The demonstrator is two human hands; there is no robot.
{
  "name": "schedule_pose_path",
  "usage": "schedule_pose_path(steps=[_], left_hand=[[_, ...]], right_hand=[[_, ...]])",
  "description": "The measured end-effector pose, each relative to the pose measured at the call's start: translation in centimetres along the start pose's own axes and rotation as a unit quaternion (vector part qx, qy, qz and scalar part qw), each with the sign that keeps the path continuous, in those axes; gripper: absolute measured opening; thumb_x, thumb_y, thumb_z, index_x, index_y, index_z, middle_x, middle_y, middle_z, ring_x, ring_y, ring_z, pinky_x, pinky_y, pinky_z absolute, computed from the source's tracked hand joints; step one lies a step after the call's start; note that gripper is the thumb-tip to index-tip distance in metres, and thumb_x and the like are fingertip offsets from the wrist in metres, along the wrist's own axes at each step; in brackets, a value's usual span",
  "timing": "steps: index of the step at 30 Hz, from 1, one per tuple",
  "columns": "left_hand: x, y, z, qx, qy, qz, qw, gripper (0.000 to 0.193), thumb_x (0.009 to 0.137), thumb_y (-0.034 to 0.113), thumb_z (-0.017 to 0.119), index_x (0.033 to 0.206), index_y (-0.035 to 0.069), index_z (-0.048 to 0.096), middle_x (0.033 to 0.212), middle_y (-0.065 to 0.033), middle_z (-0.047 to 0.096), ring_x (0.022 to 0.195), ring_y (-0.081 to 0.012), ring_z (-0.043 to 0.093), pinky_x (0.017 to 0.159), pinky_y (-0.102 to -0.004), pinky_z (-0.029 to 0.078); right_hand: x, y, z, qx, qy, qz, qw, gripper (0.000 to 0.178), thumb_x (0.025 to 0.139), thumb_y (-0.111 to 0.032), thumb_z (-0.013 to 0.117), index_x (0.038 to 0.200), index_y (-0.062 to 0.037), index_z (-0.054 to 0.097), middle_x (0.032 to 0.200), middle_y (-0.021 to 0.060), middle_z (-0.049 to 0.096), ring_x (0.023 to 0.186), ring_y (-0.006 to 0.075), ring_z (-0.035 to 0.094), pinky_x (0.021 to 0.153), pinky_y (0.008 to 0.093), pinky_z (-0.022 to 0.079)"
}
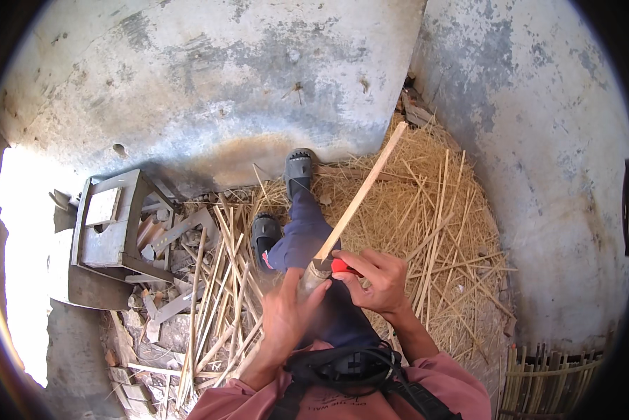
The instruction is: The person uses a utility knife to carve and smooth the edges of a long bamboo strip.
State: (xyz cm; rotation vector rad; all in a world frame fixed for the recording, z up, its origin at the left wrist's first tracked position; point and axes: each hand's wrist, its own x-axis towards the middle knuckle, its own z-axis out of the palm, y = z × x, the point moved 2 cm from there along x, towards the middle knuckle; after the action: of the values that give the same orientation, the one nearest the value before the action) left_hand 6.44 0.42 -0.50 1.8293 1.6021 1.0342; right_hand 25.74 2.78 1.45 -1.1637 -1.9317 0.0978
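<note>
My left hand [286, 311] is closed round the greyish, rounded lower part of a long pale wooden strip [363, 192], which looks like split bamboo. The strip slants up and away to the right, past my legs. In my right hand [381, 280], closed beside it, is a small red-handled tool [341, 266]. A dark part of this tool lies against the strip just above my left fingers; its exact kind is mostly hidden by the fingers. Both hands are close together over my lap.
Straw and shavings [426, 203] cover the floor ahead and right. Loose bamboo sticks [216, 308] lie to the left, near a worn wooden cabinet [122, 224]. My dark shoes [299, 168] rest near the wall [223, 84]. Upright slats [545, 378] stand at lower right.
</note>
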Motion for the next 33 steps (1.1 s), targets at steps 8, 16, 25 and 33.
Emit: schedule_pose_path(steps=[8, 16, 25, 33], left_hand=[[0.1, 0.2, -0.2, 0.008, -0.008, 0.001, 1.000, 0.044, 0.088, 0.037, 0.083, 0.107, 0.004, 0.063, 0.070, -0.0237, 0.068, 0.066, -0.0452, 0.068, 0.055, -0.0500, 0.052], [0.3, 0.2, -0.4, 0.018, -0.035, -0.011, 0.999, 0.043, 0.090, 0.038, 0.082, 0.106, 0.004, 0.062, 0.073, -0.0234, 0.069, 0.069, -0.0443, 0.070, 0.058, -0.0512, 0.053], [-1.4, -2.5, -0.2, -0.021, -0.045, -0.034, 0.998, 0.033, 0.091, 0.029, 0.082, 0.099, 0.002, 0.064, 0.071, -0.0185, 0.068, 0.064, -0.0361, 0.071, 0.058, -0.0403, 0.051], [0.0, -2.1, -0.3, -0.012, -0.022, -0.024, 0.999, 0.046, 0.090, 0.041, 0.081, 0.102, 0.003, 0.060, 0.070, -0.0236, 0.066, 0.069, -0.0483, 0.066, 0.058, -0.0517, 0.049]], right_hand=[[0.0, 0.2, 0.2, -0.017, 0.038, -0.008, 0.999, 0.029, 0.081, -0.027, 0.082, 0.108, -0.0165, 0.081, 0.064, 0.0006, 0.056, 0.050, 0.0196, 0.055, 0.047, 0.0344, 0.042], [0.3, 0.5, 0.1, -0.031, 0.044, -0.038, 0.998, 0.026, 0.085, -0.026, 0.082, 0.108, -0.0139, 0.081, 0.064, 0.0003, 0.057, 0.049, 0.0149, 0.052, 0.047, 0.0320, 0.039], [2.3, 11.0, -3.5, 0.037, 0.103, 0.252, 0.961, 0.030, 0.104, -0.026, 0.065, 0.113, 0.0013, 0.072, 0.073, 0.0019, 0.062, 0.061, 0.0092, 0.048, 0.055, 0.0287, 0.035], [-0.3, 7.3, 0.1, 0.194, 0.052, 0.155, 0.967, 0.022, 0.100, -0.023, 0.068, 0.107, -0.0028, 0.071, 0.073, 0.0001, 0.060, 0.060, 0.0075, 0.050, 0.054, 0.0260, 0.037]])
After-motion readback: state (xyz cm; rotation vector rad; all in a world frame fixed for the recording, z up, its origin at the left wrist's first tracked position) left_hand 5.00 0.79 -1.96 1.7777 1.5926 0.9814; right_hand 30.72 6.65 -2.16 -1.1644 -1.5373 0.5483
